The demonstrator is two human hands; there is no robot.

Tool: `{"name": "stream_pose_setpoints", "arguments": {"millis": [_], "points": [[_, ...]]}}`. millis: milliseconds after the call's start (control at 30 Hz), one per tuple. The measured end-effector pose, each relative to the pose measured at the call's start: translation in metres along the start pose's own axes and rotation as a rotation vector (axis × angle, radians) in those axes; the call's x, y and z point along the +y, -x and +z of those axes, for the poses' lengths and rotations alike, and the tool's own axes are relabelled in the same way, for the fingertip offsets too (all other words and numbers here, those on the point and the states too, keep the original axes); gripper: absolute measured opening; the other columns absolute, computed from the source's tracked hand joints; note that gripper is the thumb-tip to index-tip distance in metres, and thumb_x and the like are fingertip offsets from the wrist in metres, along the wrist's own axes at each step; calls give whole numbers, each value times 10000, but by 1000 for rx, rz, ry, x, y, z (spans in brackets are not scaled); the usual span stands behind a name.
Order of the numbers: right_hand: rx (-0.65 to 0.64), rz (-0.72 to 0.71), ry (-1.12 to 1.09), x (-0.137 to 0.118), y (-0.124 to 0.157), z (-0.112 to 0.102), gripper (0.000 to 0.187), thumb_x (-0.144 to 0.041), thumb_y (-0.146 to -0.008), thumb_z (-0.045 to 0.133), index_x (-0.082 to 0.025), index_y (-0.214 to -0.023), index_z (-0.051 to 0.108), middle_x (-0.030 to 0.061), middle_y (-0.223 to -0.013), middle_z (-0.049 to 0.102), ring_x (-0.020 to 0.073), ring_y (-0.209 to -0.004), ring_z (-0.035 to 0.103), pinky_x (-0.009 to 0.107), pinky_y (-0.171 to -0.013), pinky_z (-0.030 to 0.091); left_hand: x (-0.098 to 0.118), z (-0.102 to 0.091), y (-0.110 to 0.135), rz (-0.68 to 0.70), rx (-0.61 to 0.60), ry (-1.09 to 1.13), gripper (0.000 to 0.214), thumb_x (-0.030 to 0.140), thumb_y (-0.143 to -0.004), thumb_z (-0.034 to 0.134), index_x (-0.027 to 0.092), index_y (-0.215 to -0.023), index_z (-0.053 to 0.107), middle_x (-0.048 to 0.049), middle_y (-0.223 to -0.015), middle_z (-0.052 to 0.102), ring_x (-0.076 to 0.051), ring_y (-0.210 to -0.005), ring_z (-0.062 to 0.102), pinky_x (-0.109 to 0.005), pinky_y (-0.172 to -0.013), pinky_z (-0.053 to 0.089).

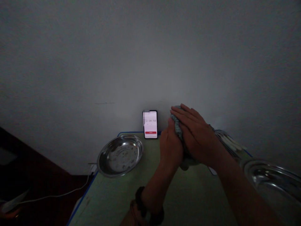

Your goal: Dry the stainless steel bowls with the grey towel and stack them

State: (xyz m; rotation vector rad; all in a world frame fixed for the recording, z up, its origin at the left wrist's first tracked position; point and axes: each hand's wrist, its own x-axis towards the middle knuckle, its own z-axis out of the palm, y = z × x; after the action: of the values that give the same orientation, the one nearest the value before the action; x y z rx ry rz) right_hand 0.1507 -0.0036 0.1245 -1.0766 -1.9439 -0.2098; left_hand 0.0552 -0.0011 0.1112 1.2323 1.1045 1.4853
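A bunched grey-green cloth [177,127] is pressed between my two hands, raised over the right part of the table. My left hand [171,147] is closed round its near left side, with the fingertips hidden. My right hand [197,135] lies over the cloth from the right, its fingers straight and held together, gripping it against the left. Below the palms some of the cloth hangs in shadow. Whether anything is wrapped inside it cannot be seen.
A phone [150,125] showing a timer leans on the wall behind the table [131,194]. Left of it stands a shiny metal bowl [122,157]. Another metal basin [272,182] is at the right. Several pale-handled utensils [229,141] lie behind my right arm. A white cable [56,195] trails off left.
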Motion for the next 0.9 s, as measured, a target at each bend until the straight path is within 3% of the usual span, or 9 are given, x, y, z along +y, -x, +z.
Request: {"name": "stream_pose_setpoints", "arguments": {"millis": [100,233,333,433,500,567,667,800,900], "points": [[-54,21,-123,18,0,-8,417,-200,-909,346,-181,-1260,571,61,-1351,567,208,-1321,441,465,-1117,333,7,-4,2,100,-155,-308,546,517,-927,313,219,-505,491,-15,-513,551,-154,-538,507,-283,-553,376],[-68,110,-196,29,-3,-12,341,-238,-929,378,-189,-1152,630,73,-1165,678,200,-1081,629,391,-954,486,14,-13,-3,137,-247,-434,542,523,-912,343,220,-470,422,21,-469,443,-132,-491,415,-291,-508,289],[157,188,-170,25,-5,-22,306,-267,-941,401,-195,-1095,655,69,-1054,711,196,-957,661,366,-856,518,16,-22,-9,99,-304,-475,530,525,-898,356,216,-471,418,26,-476,411,-130,-498,394,-288,-494,272],[411,183,-152,16,-4,-36,324,-294,-964,381,-246,-1181,616,53,-1190,662,189,-1055,623,359,-892,496,17,-29,-12,86,-341,-532,522,542,-883,368,213,-479,397,37,-472,356,-122,-487,361,-286,-482,244],[318,110,-158,12,-3,-40,332,-312,-963,385,-275,-1227,584,35,-1300,597,191,-1171,559,374,-975,447,19,-32,-12,124,-366,-506,514,548,-881,366,210,-494,387,41,-478,341,-116,-486,351,-282,-477,234],[85,61,-190,14,-3,-37,323,-347,-949,413,-261,-1203,593,42,-1269,610,199,-1178,549,384,-998,424,20,-34,-12,187,-374,-457,503,528,-893,351,202,-512,398,34,-505,369,-112,-511,367,-271,-489,251],[-166,123,-288,23,-3,-32,299,-415,-920,455,-220,-1029,654,40,-972,692,187,-909,635,334,-825,493,21,-38,-11,239,-436,-451,489,494,-904,348,189,-531,427,32,-526,380,-104,-526,362,-249,-491,271],[-297,281,-453,32,-2,-42,292,-477,-859,538,-227,-779,667,-10,-681,649,136,-614,584,239,-557,454,24,-46,-9,230,-621,-437,491,518,-884,409,183,-527,439,42,-516,352,-89,-495,330,-219,-432,235],[-290,397,-567,34,2,-52,299,-495,-798,607,-215,-711,665,-10,-621,623,124,-543,551,219,-479,420,25,-51,-9,188,-618,-348,506,549,-854,461,182,-506,452,48,-487,348,-78,-459,322,-209,-400,218]]}}
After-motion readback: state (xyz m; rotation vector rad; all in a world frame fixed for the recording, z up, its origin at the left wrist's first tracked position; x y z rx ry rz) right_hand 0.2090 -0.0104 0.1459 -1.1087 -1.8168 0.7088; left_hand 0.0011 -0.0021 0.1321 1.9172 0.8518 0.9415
